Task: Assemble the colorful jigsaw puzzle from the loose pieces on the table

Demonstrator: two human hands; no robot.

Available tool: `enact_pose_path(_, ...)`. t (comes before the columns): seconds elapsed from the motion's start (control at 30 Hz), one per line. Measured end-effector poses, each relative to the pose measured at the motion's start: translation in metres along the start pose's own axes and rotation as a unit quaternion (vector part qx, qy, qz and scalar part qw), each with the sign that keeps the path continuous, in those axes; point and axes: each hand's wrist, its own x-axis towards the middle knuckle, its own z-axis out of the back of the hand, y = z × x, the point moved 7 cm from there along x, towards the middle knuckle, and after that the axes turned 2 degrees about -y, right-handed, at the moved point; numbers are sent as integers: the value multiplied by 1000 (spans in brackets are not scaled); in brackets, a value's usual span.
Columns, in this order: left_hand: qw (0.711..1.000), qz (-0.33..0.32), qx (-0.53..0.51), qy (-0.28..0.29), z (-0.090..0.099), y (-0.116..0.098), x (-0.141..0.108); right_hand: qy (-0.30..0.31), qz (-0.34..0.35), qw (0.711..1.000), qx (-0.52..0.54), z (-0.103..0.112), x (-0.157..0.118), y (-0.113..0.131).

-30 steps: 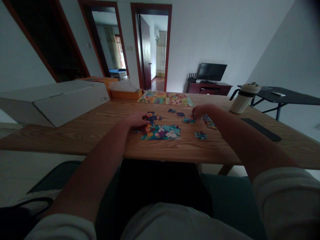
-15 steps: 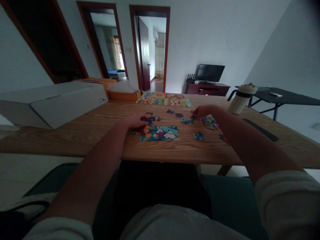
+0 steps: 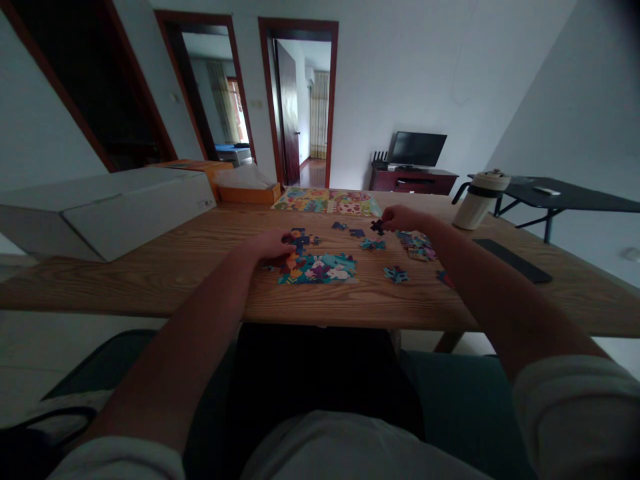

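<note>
My right hand (image 3: 397, 219) pinches a dark jigsaw puzzle piece (image 3: 377, 227) and holds it just above the table. Beside the upper left part of the partly joined puzzle (image 3: 325, 269) rests my left hand (image 3: 276, 245). Its thumb and forefinger are apart, touching the puzzle's edge near dark blue pieces (image 3: 301, 241). White rabbits show on the joined part. Loose pieces lie between the hands, among them a dark blue one (image 3: 357, 233) and a teal one (image 3: 373, 245). A pile of pieces (image 3: 417, 245) sits under my right forearm, partly hidden.
A colourful picture sheet (image 3: 327, 201) lies at the table's far side. To the left stand a long white box (image 3: 135, 207) and an orange box lid (image 3: 250, 193). On the right are a cream flask (image 3: 477, 200) and a flat black object (image 3: 513, 260).
My right hand has lifted the dark puzzle piece off the table and brought it slightly up and left. The left hand stays in place.
</note>
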Motion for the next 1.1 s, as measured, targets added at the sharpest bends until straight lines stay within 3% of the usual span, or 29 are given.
enact_pose_path(0.1, 996, -44, -34, -70, 5, -22, -1, -24, 28, 979, 199, -4, -17, 37)
enact_pose_path(0.2, 965, -131, -204, -105, 4, -51, -3, -24, 87, 930, 355, -20, -34, 83)
enact_pose_path(0.27, 932, -157, -309, -109, 1, -62, -4, -22, 112, 902, 417, -33, -43, 106)
enact_pose_path(0.37, 907, -162, -368, -121, -1, -66, -5, -4, 114, 884, 454, -54, -49, 123)
enact_pose_path(0.53, 926, -128, -331, -127, 3, -54, -2, 12, 117, 887, 447, -66, -45, 122)
enact_pose_path(0.67, 951, -77, -277, -109, 2, -36, 3, -33, 101, 917, 385, -64, -36, 101)
enact_pose_path(0.8, 986, -51, -139, -76, -6, -25, 9, -58, 102, 941, 317, -68, -29, 84)
enact_pose_path(0.93, 997, -63, 6, -45, -12, -27, 9, -73, 128, 953, 266, -70, -28, 84)
enact_pose_path(1.1, 992, -107, 55, -46, -11, -35, 6, -59, 149, 962, 221, -74, -27, 87)
